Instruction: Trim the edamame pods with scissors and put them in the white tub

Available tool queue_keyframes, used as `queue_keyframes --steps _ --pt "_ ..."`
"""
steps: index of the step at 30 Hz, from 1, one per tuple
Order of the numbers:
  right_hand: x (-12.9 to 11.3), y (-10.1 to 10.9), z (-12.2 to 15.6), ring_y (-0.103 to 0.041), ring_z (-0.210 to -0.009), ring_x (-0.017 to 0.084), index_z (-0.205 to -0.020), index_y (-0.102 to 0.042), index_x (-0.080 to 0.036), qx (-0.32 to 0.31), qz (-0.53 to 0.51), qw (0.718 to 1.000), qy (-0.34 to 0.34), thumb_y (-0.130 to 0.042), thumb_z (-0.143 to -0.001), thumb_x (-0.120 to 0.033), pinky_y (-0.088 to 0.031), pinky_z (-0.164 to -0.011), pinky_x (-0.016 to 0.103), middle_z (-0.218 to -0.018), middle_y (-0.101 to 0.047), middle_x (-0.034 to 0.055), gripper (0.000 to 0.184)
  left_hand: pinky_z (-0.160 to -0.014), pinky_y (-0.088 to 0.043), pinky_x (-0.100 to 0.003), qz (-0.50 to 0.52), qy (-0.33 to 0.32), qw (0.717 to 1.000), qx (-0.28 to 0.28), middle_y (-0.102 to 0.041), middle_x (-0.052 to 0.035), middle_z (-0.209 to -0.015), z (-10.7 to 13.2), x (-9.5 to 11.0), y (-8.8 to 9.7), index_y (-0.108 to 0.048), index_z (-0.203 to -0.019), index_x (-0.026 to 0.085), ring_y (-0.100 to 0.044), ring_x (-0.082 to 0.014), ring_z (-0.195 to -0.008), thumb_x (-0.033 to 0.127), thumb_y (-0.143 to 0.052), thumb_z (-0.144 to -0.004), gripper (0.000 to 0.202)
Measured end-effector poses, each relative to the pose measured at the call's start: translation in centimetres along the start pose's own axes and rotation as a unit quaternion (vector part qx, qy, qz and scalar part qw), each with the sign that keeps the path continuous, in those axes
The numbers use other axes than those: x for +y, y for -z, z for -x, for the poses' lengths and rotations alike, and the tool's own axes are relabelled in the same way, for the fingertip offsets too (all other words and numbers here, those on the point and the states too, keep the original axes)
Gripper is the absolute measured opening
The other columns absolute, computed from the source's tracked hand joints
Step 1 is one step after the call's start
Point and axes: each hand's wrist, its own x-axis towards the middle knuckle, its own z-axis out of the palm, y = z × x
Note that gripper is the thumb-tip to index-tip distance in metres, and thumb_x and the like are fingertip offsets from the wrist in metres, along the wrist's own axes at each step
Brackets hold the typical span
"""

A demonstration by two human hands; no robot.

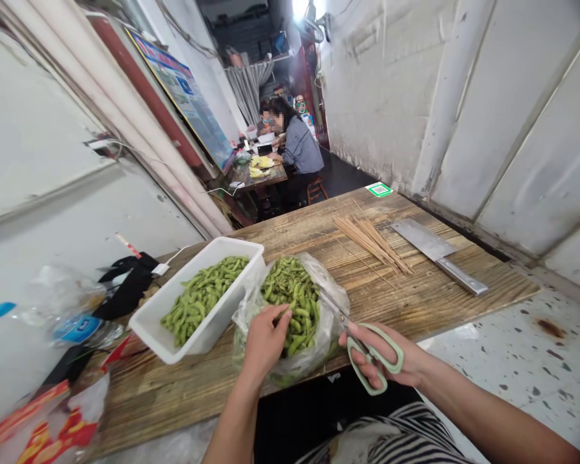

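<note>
Scissors (368, 353) gripped in my right hand (412, 362), left hand (265, 336) curled at green pods (303, 322) in the plastic bag (332, 283) at the tabletop's (174, 394) near edge, can't tell if I'm pinching one.

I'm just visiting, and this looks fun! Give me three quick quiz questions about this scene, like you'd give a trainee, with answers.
1. Which hand holds the green-handled scissors?
2. The clear plastic bag beneath the left hand contains: a) peanuts, b) edamame pods, c) noodles.
3. True or false: in this view, the cleaver lies to the right of the wooden skewers.

Key: 1. The right hand. 2. b. 3. True.
</note>
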Motion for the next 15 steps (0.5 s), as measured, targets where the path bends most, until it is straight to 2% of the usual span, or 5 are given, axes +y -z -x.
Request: queue_keyframes --steps 3,6,8,12,15 --pt "-0.2 -0.1 1.0 -0.044 -0.036 0.006 -0.093 -0.057 -0.015 -0.015 0.118 0.993 0.023 -0.059 -0.082 -0.06 -0.037 -0.031 0.016 -0.058 -0.051 -0.0056 0.046 -0.09 -0.049 -0.039 0.042 0.042 0.998 0.015 -0.076 -0.0082 -0.095 0.4 0.8 0.6 -0.075 -0.09 0.016 -0.067 -0.0238 -0.093 0.034 -0.059 -0.08 0.027" --pt "-0.9 -0.7 1.7 -0.045 -0.04 0.006 -0.1 -0.055 -0.016 -0.03 0.256 0.965 0.039 -0.063 -0.079 -0.058 -0.038 -0.036 0.015 -0.059 -0.05 -0.0065 0.048 -0.089 -0.05 -0.038 0.125 0.094 0.988 0.008 -0.075 -0.0076 -0.1 1.5 2.3 1.3 -0.075 -0.096 0.018 -0.067 -0.0247 -0.096 0.039 -0.063 -0.076 0.032" --pt "-1.6 -1.0 1.9 -0.048 -0.047 0.006 -0.102 -0.056 -0.016 -0.026 0.328 0.943 0.057 -0.066 -0.078 -0.056 -0.04 -0.041 0.016 -0.067 -0.052 -0.0045 0.048 -0.086 -0.05 -0.033 0.193 0.125 0.973 -0.012 -0.075 -0.0066 -0.102 2.2 3.2 1.7 -0.074 -0.1 0.019 -0.066 -0.0233 -0.096 0.042 -0.067 -0.073 0.036" --pt "-2.4 -1.4 2.0 -0.052 -0.059 0.009 -0.098 -0.058 -0.015 -0.025 0.43 0.898 0.087 -0.066 -0.08 -0.053 -0.041 -0.048 0.016 -0.078 -0.055 -0.0003 0.043 -0.073 -0.049 -0.026 0.272 0.183 0.945 0.004 -0.074 -0.0042 -0.084 3.1 3.6 1.8 -0.073 -0.096 0.017 -0.064 -0.0166 -0.077 0.044 -0.072 -0.07 0.038" --pt "-2.5 -1.6 2.1 -0.05 -0.057 0.009 -0.097 -0.057 -0.014 -0.028 0.446 0.89 0.091 -0.061 -0.083 -0.055 -0.04 -0.047 0.016 -0.075 -0.055 -0.0004 0.043 -0.065 -0.045 -0.021 0.323 0.204 0.924 0.033 -0.068 0.0003 -0.07 3.3 3.2 1.4 -0.07 -0.09 0.016 -0.057 -0.0115 -0.065 0.043 -0.075 -0.066 0.037"
